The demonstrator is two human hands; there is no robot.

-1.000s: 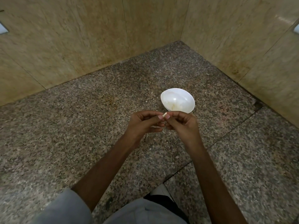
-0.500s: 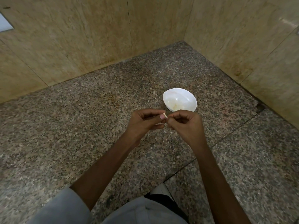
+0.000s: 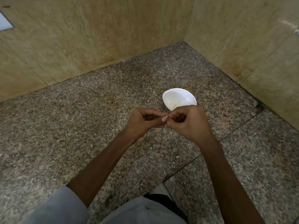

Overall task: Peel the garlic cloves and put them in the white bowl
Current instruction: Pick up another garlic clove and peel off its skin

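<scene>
A white bowl (image 3: 178, 98) sits on the speckled granite floor just beyond my hands, with something pale yellow at its bottom. My left hand (image 3: 144, 122) and my right hand (image 3: 188, 123) meet fingertip to fingertip in front of the bowl. Both pinch a small garlic clove (image 3: 166, 116), of which only a tiny pale tip shows between the fingers. My right hand covers the bowl's near rim. A few pale flakes of garlic skin (image 3: 165, 131) lie on the floor under the hands.
Beige marble walls (image 3: 97, 38) close the corner at the back and right. A dark joint in the floor (image 3: 186, 168) runs diagonally under my right forearm. My grey-clothed knees (image 3: 137, 210) fill the bottom edge.
Both hands have stayed together on the clove, with the fingers working slightly. My right hand now overlaps the bowl's near rim. The view has shifted a little.
</scene>
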